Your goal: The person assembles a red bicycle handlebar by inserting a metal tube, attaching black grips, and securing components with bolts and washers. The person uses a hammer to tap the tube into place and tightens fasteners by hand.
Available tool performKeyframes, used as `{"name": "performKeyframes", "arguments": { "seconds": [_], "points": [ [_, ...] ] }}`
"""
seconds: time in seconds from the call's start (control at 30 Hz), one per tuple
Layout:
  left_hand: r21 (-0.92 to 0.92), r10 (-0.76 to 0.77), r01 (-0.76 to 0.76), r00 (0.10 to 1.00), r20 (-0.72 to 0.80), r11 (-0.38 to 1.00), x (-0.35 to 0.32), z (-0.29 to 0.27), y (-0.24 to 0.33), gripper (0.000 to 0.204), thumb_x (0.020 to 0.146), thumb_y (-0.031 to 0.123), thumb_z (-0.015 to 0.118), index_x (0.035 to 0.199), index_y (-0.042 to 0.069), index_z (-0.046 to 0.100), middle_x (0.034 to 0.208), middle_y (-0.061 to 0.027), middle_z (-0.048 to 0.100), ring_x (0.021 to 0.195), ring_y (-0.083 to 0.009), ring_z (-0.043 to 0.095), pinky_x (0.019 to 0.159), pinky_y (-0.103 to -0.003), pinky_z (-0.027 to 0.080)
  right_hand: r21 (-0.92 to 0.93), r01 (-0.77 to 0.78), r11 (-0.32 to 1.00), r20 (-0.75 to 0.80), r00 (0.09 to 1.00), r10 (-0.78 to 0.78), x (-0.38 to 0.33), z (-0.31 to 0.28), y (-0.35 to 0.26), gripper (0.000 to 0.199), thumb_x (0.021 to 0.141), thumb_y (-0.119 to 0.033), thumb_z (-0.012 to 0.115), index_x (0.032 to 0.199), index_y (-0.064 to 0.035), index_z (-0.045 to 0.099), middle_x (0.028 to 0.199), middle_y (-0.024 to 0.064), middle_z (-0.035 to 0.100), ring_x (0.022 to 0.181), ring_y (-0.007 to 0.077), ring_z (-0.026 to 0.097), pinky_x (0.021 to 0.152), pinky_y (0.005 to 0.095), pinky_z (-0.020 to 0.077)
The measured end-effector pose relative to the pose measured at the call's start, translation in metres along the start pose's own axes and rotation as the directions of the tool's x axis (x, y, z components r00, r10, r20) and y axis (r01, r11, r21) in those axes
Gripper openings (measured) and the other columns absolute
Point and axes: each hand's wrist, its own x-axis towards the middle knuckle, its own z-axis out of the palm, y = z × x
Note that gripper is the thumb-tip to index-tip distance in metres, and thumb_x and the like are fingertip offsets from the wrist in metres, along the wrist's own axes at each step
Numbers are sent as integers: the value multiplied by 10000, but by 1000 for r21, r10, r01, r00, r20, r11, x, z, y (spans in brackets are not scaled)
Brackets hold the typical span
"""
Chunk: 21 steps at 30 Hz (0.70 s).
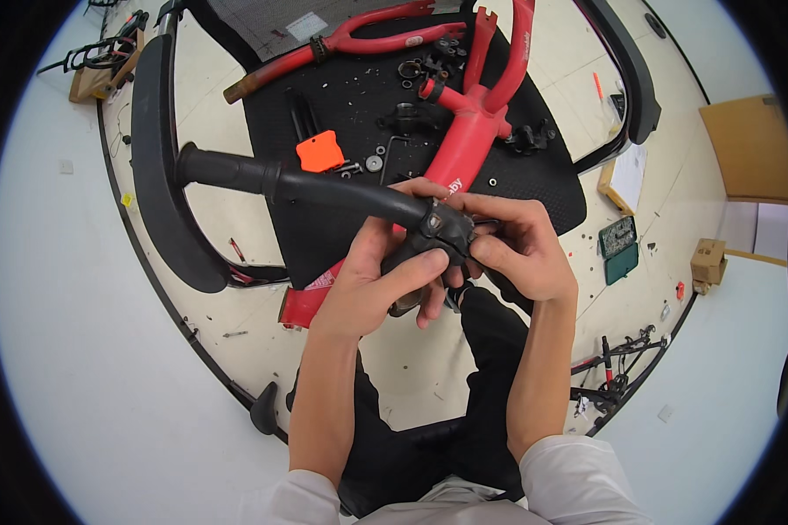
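Note:
A black bicycle handlebar (350, 194) hangs over the chair seat's near edge, its rubber grip (228, 169) pointing left. At the bar's middle is a dark, scuffed stem clamp (446, 229). My left hand (381, 276) is closed around the stem, thumb lying across the front of the clamp. Against the clamp's right side, my right hand (525, 249) pinches with thumb and forefinger; a small dark piece shows between them, too covered to name. The bar's other half runs down under my right hand, mostly hidden. Behind lies a red bicycle frame (468, 140).
The black chair seat (543, 179) also carries a red fork (368, 44), an orange plate (320, 150), a hex key (390, 157) and several small metal parts. Armrests (153, 175) rise at both sides. A green case (620, 249) and cardboard box (707, 261) stand on the right.

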Motion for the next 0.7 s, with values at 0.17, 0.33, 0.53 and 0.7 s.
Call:
{"name": "performKeyframes", "arguments": {
  "seconds": [0.17,0.33,0.53,0.7],
  "points": [
    [67,74,-72,997,-30,995,6,0,-8,506,886,50,621,1328,78,378,896,-130,595,580,-148,591,463,-256,472,-170,41,985,-177,982,-72,-3,0,-7,357,883,-55,689,1225,40,651,761,-9,593,669,26,503,583,195,394],
    [47,158,-158,987,-1,986,11,8,-17,516,876,-42,629,1322,83,402,995,-84,568,646,-107,588,526,-237,484,-384,73,920,-434,866,-249,-19,-1,-46,294,1008,-99,481,1183,42,671,744,1,576,678,40,459,595,193,354],
    [283,242,-217,968,-58,934,23,19,-41,556,831,-103,679,1285,82,415,1088,-80,535,726,-97,613,570,-216,511,-366,-9,931,-464,868,-174,-30,2,-59,208,996,-95,528,1049,41,677,672,57,614,572,112,535,535,241,392],
    [256,202,-176,976,-82,951,24,9,-47,586,808,-135,668,1271,88,386,1063,-107,546,717,-102,619,593,-231,508,-817,14,577,-119,974,-192,-33,9,-70,80,867,-73,609,827,-4,621,735,178,640,720,375,635,629,448,499]
  ]
}}
